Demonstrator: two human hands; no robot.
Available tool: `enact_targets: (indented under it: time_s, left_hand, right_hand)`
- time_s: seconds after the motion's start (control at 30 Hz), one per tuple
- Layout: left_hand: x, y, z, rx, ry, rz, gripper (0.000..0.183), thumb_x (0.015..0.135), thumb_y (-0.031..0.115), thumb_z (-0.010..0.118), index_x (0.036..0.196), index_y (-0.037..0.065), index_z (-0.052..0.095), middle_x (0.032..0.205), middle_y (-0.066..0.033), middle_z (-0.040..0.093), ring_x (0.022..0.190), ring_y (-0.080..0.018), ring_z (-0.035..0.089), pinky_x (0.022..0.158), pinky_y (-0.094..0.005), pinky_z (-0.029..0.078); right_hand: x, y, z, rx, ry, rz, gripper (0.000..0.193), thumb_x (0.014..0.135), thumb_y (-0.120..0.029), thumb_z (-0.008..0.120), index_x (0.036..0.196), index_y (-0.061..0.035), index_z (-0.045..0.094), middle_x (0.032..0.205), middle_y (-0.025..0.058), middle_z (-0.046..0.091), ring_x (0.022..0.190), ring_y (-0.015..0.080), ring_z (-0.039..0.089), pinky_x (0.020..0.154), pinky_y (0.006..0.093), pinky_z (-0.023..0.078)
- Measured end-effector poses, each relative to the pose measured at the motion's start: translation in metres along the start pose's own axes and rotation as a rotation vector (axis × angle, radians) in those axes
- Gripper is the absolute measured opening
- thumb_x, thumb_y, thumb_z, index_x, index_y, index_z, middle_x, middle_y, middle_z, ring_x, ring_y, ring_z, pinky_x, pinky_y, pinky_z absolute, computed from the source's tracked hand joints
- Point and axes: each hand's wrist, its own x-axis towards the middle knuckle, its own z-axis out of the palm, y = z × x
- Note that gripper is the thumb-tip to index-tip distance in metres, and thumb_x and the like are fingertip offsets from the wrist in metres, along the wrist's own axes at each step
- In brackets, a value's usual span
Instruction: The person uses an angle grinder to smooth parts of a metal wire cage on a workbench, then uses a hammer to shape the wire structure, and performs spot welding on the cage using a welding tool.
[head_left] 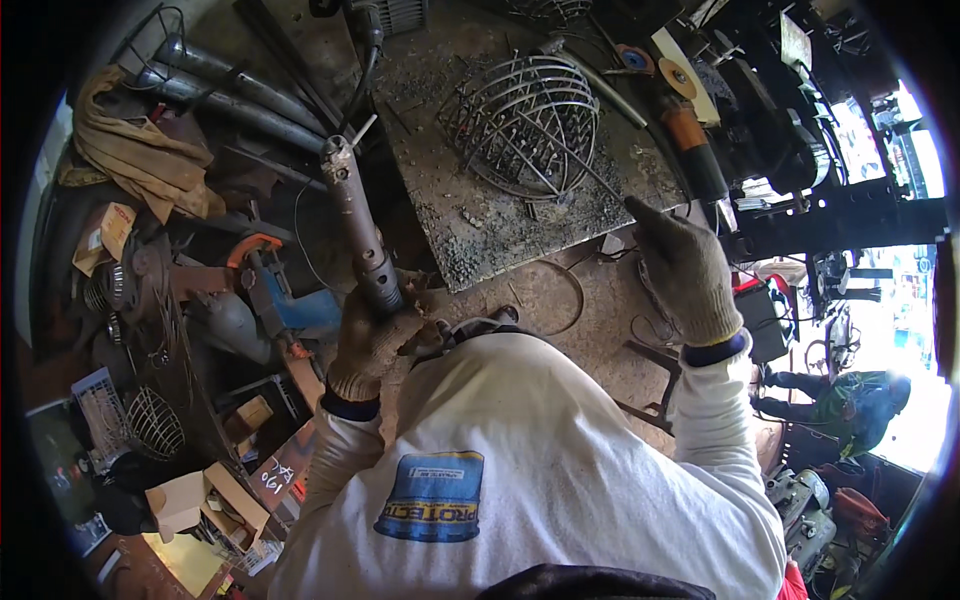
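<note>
On bench [545,235] | wire cage [535,125]: likely stiff, grasp outside | left hand [368,340]: curled round metal tube [350,215] | right hand [690,275]: pinching thin rod [592,176]

A cluttered metal workshop: angle grinder [688,132], pipes [240,108], grit-strewn worktop [530,238].

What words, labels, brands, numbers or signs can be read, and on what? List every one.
Shirt: large letters on its blue-and-yellow print readable, not copied here; smaller ones blurred.
Reddish panel: white marks, partly readable, not copied.
Orange-and-white box: too small.
</note>
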Motion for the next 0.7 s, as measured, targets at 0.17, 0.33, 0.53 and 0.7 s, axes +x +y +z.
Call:
enact_targets:
  time_s: [0.17, 0.33, 0.53, 0.7]
  left_hand:
    - [0.009, 0.011, 0.005, -0.052, 0.045, -0.084, 0.032, 0.084, -0.002, 0.076, 0.113, 0.002, 0.061, 0.095, -0.0079, 0.072, 0.073, -0.0169, 0.073, 0.060, -0.0297, 0.059]
    - [0.041, 0.000, -0.018, 0.073, -0.003, -0.057, 0.043, 0.083, -0.004, 0.070, 0.123, 0.001, 0.054, 0.100, -0.0148, 0.072, 0.080, -0.0242, 0.074, 0.065, -0.0403, 0.067]
    - [0.080, 0.024, -0.045, -0.036, -0.175, -0.223, 0.035, 0.086, -0.005, 0.077, 0.117, -0.003, 0.061, 0.095, -0.0123, 0.073, 0.077, -0.0193, 0.074, 0.067, -0.0339, 0.064]
    - [0.101, 0.026, -0.070, -0.124, -0.280, -0.263, 0.034, 0.087, -0.006, 0.077, 0.117, -0.003, 0.062, 0.095, -0.0128, 0.073, 0.077, -0.0193, 0.074, 0.068, -0.0349, 0.065]
  right_hand:
    - [0.024, -0.019, -0.010, -0.263, -0.102, 0.012, 0.034, 0.100, -0.021, 0.057, 0.132, -0.0231, 0.070, 0.086, 0.0140, 0.071, 0.078, 0.0357, 0.073, 0.068, 0.0472, 0.057]
    - [0.039, -0.058, -0.025, -0.477, -0.150, 0.043, 0.038, 0.099, -0.016, 0.059, 0.135, -0.0219, 0.068, 0.086, 0.0141, 0.071, 0.075, 0.0344, 0.072, 0.065, 0.0463, 0.056]
    - [0.054, -0.096, -0.021, -0.521, -0.217, 0.176, 0.037, 0.099, -0.016, 0.059, 0.134, -0.0219, 0.069, 0.091, 0.0150, 0.072, 0.077, 0.0342, 0.073, 0.065, 0.0449, 0.058]
    - [0.056, -0.111, -0.002, -0.448, -0.166, 0.255, 0.038, 0.097, -0.014, 0.063, 0.133, -0.0199, 0.070, 0.090, 0.0159, 0.071, 0.077, 0.0349, 0.072, 0.064, 0.0459, 0.056]
